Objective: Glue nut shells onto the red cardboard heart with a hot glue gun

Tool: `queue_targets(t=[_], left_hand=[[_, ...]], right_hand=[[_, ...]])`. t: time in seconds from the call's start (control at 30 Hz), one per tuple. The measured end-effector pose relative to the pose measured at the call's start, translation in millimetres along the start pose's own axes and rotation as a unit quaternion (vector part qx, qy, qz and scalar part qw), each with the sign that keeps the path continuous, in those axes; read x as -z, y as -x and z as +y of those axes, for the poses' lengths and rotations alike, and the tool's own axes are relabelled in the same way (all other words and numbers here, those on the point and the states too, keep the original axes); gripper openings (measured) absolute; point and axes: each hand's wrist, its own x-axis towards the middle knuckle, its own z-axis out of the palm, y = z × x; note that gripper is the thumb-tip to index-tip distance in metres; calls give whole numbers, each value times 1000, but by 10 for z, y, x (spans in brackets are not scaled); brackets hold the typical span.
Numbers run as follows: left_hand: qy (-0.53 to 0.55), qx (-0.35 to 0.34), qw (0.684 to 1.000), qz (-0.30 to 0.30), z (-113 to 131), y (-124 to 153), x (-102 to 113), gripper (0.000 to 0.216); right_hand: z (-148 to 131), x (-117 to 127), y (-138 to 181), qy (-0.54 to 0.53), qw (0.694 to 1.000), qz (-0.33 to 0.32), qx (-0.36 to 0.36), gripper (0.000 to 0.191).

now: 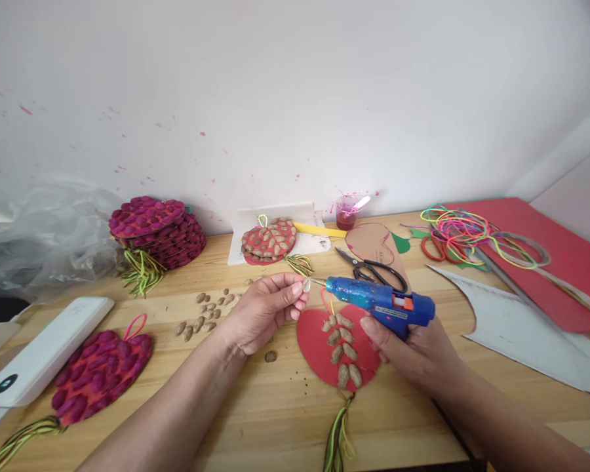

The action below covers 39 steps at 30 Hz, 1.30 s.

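My left hand (268, 308) pinches a small pale peanut shell (306, 286) between thumb and fingertips. A blue glue gun (364, 296) is gripped in my right hand (417, 354), its metal nozzle pointing left at the shell; whether they touch I cannot tell. Below the hands lies a red paper shape (314, 347), rounded like a heart, bearing two columns of peanut shells (344, 375). A thin cord loop rises from its top and a green-yellow-dark tassel (338, 432) hangs off its bottom. Loose peanut shells (206, 311) are scattered left of my left hand.
Magenta-painted pieces are stacked (157, 229) at back left; another (103, 377) lies nearer, beside a white power bank (46, 347). Behind are shell-covered pieces (270, 239), black-handled scissors (368, 269) and a cup of red liquid (347, 213). Coloured cords (462, 229) and red card (545, 262) lie right.
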Motion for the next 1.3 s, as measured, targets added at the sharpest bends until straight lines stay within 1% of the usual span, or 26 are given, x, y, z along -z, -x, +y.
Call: queue_targets(t=[0.2,0.57,0.83,1.0,1.17,1.3], left_hand=[[5,0,1000,-1,1,-3,3,23],[6,-6,1000,1,5,3,-1,23],[26,-9,999,29,10,-13,16,26],[41,-7,998,42,5,-19,23,27],[45,-4,998,42,1,-12,14,26],[49,2,998,42,-6,-13,8,26]], right_hand=[[7,2,8,-3,1000,-1,-11,31],[30,9,26,0,1000,-13,-3,30],[16,-2,5,-10,999,-21,49,22],[26,-9,20,-2,998,-36,58,17],[22,-13,24,17,998,-20,63,18],[9,-18,13,25,997,-21,70,16]])
